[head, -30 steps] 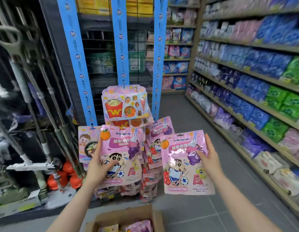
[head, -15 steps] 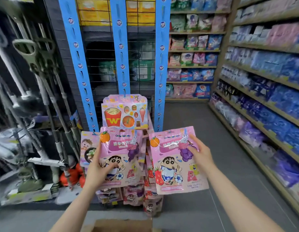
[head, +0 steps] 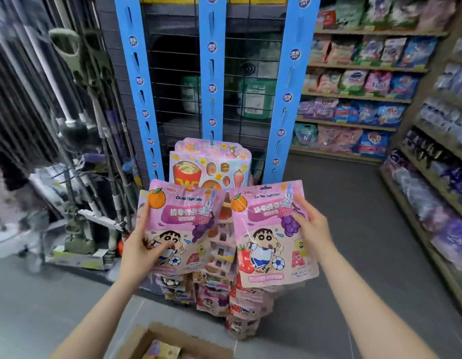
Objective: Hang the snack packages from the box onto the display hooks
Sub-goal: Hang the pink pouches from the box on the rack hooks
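I hold two pink cartoon snack packages in front of the display. My left hand (head: 143, 248) grips the left package (head: 182, 224) by its lower left side. My right hand (head: 311, 226) grips the right package (head: 270, 237) at its right edge. Behind them three blue hanging strips (head: 211, 73) with hooks run up a wire grid. A fast-food themed pack (head: 211, 167) hangs on the middle strip, and several more pink packs (head: 214, 296) hang lower down. The cardboard box (head: 157, 335) sits open on the floor at the bottom edge, with a package visible inside.
Mops and brooms (head: 90, 125) lean in a rack on the left. Shelves of packaged goods (head: 431, 177) line the right side and the far end of the aisle. Grey floor (head: 341, 203) stretches down the aisle.
Both hands have lifted the packages higher and closer to the strips. The view has tilted up, and the right package has come nearer the middle.
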Tool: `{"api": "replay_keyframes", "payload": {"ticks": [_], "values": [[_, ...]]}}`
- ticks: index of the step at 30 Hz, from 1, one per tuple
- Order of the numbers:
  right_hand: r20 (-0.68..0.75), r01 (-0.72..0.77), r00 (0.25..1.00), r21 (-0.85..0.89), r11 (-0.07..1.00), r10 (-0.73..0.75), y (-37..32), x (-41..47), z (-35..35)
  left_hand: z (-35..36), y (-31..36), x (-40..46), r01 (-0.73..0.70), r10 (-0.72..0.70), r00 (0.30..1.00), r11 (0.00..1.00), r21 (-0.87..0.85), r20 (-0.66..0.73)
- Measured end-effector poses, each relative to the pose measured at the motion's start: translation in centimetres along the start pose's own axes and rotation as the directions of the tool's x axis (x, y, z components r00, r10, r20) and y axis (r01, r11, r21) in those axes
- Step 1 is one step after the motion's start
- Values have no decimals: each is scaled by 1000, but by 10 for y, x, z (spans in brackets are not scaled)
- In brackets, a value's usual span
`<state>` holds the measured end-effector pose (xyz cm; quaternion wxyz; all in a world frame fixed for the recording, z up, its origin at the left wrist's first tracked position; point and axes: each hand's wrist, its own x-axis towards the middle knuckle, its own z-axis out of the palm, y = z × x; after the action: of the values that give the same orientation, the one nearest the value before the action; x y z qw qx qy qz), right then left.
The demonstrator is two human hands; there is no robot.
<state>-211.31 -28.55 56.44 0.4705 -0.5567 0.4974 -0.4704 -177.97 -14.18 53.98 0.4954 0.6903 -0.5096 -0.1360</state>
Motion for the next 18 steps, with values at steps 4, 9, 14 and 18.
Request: {"api": "replay_keyframes", "payload": {"ticks": [4, 9, 14, 18], "values": [[21, -57, 998, 40, 998, 57, 11, 24, -8, 7, -1, -10, 29, -28, 997, 1000, 2, -77], [46, -113, 993, 39, 993, 111, 29, 31, -24, 2, -6, -27, 86, -86, 985, 996, -6, -147], [24, -75, 997, 10, 997, 75, 35, 38, -30, 7, 7, -34, 102, -102, 979, 995, -12, -175], [85, 7, 996, -53, 999, -2, 32, 48, -20, 16, 15, -39, 92, -99, 976, 995, -42, -192]]}}
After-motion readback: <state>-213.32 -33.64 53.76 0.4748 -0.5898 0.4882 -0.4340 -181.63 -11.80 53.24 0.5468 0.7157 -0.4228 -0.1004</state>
